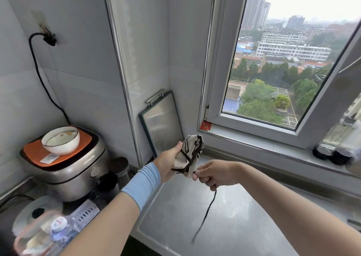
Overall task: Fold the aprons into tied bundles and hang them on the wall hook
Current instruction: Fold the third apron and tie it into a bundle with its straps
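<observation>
- Cream cloth with black trim, the apron bundle (190,154) is held in the air just below the lower left corner of the window (273,64), over a steel worktop (175,226).
- The left hand (168,164) grips the bundle from the side away from the window. Its thumb lies along the cloth and its fingers curl round the back, mostly hidden.
- The bundle's long axis stands nearly upright, with its top tipped toward the window sill.
- A dark cord (207,212) crosses the bundle and leaves at its lower end. It runs a short way to the right hand (216,174), which is just beside the bundle on the window side.
- The right thumb and forefinger pinch the cord close to the cloth, and the other fingers curl loosely below. The free tail hangs from them, away from the window, toward the worktop.
- Judged from this, the tying step is in hand. The right hand is nearer the loose end, so any wrapping or knotting would fall to it while the left keeps the bundle firm.
- No wall hook can be made out. A rice cooker (66,169) with a bowl (60,140) on top stands well to the left of the window.
</observation>
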Motion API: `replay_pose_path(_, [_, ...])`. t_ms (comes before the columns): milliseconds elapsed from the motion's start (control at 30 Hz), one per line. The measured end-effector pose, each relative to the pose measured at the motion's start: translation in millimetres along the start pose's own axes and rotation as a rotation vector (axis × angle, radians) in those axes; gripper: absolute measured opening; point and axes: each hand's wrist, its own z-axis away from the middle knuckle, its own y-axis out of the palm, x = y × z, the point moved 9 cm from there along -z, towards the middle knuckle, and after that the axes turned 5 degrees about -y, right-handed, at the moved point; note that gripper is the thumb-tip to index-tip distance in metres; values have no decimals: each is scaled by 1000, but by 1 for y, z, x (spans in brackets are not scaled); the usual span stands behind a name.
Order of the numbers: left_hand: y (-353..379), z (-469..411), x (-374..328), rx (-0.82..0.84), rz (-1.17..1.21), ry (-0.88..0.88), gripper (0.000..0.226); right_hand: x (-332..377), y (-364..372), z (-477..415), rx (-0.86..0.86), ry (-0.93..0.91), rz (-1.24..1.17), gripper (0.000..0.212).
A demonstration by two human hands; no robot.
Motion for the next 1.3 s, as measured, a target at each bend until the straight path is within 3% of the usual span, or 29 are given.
replay_pose_path(133, [16,12,13,31,-346,-89,49,15,-35,8,-204,93,296,24])
replay_pose_path(200, [19,11,12,3,-562,-35,44,19,-50,13,-259,157,475,28])
replay_pose_path(300, [23,6,7,-25,-1054,99,43,24,-64,15,-293,168,548,23])
replay_pose_path(400, [31,6,8,-46,-961,201,40,49,-69,15,-340,106,909,26])
replay_pose_path(467, [30,4,12,-115,-919,161,43,63,-66,14,-389,58,1094,28])
replay_pose_path(567, [29,0,18,-220,-933,78,54,75,-54,16,-450,-10,1286,29])
replay_pose_path(667, [26,-7,21,-246,-857,59,42,83,-40,16,-469,-122,1376,22])
replay_pose_path(833, [12,-15,41,-284,-489,-67,51,62,-26,18,-389,-181,1339,24])
replay_pose_path(967, [3,-21,54,-374,-325,-121,46,37,-32,28,-464,-147,1355,26])
replay_pose_path(1100, [8,-30,65,-359,-292,-24,50,-16,-36,25,-298,95,902,23])
replay_pose_path(1300, [35,-38,81,-197,-452,96,36,-83,-45,32,-359,210,54,19])
